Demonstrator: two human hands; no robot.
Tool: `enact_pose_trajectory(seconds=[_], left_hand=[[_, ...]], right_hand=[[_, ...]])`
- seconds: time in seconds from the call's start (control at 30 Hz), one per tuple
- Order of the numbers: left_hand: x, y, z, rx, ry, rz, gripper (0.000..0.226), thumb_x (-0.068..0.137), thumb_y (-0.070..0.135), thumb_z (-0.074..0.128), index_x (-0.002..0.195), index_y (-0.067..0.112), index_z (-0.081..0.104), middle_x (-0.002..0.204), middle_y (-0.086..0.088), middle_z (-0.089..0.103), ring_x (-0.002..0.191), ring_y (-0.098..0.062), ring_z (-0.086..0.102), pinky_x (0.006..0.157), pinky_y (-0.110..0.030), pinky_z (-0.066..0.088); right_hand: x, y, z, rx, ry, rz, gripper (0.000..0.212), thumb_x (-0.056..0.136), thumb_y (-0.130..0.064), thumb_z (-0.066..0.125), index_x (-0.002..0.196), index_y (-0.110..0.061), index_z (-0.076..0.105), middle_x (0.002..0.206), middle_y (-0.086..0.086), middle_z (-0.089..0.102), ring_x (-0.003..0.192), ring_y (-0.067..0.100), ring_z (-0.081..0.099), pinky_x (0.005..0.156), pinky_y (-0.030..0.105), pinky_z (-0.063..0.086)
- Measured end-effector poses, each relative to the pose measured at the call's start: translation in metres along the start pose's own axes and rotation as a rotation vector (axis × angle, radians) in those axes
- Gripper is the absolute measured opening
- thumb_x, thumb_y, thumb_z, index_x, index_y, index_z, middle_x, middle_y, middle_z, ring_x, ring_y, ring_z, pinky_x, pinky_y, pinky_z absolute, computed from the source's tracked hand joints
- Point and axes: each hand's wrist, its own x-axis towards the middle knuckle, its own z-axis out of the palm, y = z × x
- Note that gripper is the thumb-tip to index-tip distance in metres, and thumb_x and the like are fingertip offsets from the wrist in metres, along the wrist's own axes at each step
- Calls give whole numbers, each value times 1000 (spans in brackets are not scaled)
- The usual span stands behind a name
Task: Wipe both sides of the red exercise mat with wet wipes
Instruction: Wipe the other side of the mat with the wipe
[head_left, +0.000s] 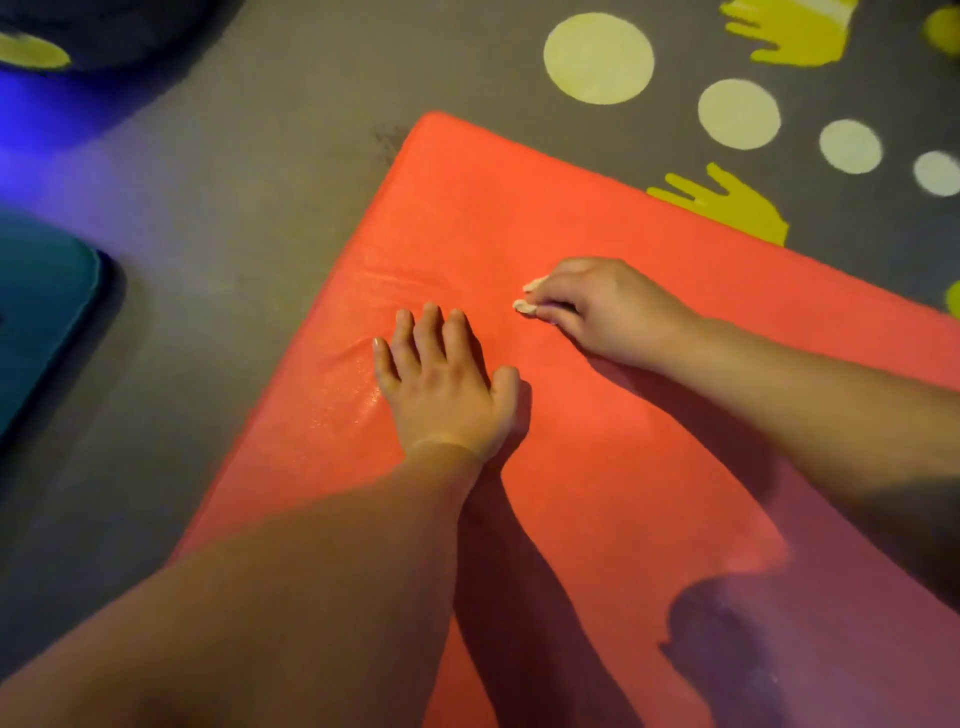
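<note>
A red exercise mat (597, 426) lies across the frame's centre and lower right on grey patterned carpet (260, 182). The left hand (441, 384) presses flat, fingers spread; the right hand (608, 312) pinches what looks like a crumpled wet wipe (527, 299). The mat seems padded, slick — best lifted by an edge.

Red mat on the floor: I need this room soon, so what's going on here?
A person is wiping the red exercise mat, which lies flat on a grey carpet with pale dots and yellow handprints. The right hand pinches a small wadded wet wipe against the mat's top face. The left hand rests flat on the mat with straight fingers, apparently bracing it. Only the upper side shows.
</note>
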Motion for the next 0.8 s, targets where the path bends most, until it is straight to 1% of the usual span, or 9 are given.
enact_pose_trajectory(seconds=[0.13,0.2,0.23,0.33,0.4,0.5,0.57,0.67,0.8], left_hand=[[0,1,-8,38,-133,8,80,86,57,29,155,19,33,167,-7,23,156,-32,8,124,-56,0],[5,-1,-20,69,-256,45,80,90,62,31,159,21,24,169,-6,15,156,-32,2,124,-56,1],[9,-3,-29,117,-320,83,81,91,65,33,159,23,21,169,-5,14,155,-33,4,123,-56,5],[31,-17,-65,379,-459,306,87,88,70,43,160,28,16,164,-3,19,148,-34,18,116,-51,22],[43,-29,-90,470,-566,458,89,91,67,49,162,29,11,165,-4,16,148,-35,18,119,-49,24],[56,-49,-102,550,-697,596,91,93,62,54,163,28,7,168,-4,5,153,-34,10,123,-49,22],[60,-61,-103,554,-725,679,98,91,63,59,163,27,5,169,-6,-2,154,-34,5,124,-49,21],[61,-80,-100,504,-705,766,115,81,71,67,163,22,4,169,-9,-4,155,-34,2,126,-48,17],[57,-103,-83,413,-623,777,120,79,65,73,163,24,-1,170,-5,-12,157,-30,-9,123,-51,15]], right_hand=[[-19,-3,25,7,175,124,40,96,-40,51,105,-10,76,103,10,73,97,29,68,87,41,54],[-18,-10,27,-5,176,171,37,97,-38,52,105,-10,74,100,14,69,95,35,65,86,44,52],[-17,-13,24,-33,140,196,32,98,-34,54,105,-9,73,99,17,66,95,38,63,86,44,51],[-17,-22,16,-96,83,264,20,99,-22,59,109,-7,69,105,20,58,99,40,58,85,43,45],[-22,-33,17,-74,132,316,17,96,-17,62,108,-9,70,110,19,55,100,39,57,85,41,45],[-29,-40,20,-72,153,329,15,93,-10,61,103,-11,72,111,14,59,99,39,58,87,42,48],[-35,-43,21,-90,161,322,18,90,-6,60,102,-13,73,108,12,65,98,39,59,88,41,47],[-45,-50,32,-113,207,341,26,83,0,61,100,-16,73,105,8,71,96,36,63,87,37,43],[-57,-73,40,-131,210,417,27,86,-1,62,109,-13,69,107,10,70,97,37,61,87,40,45]])
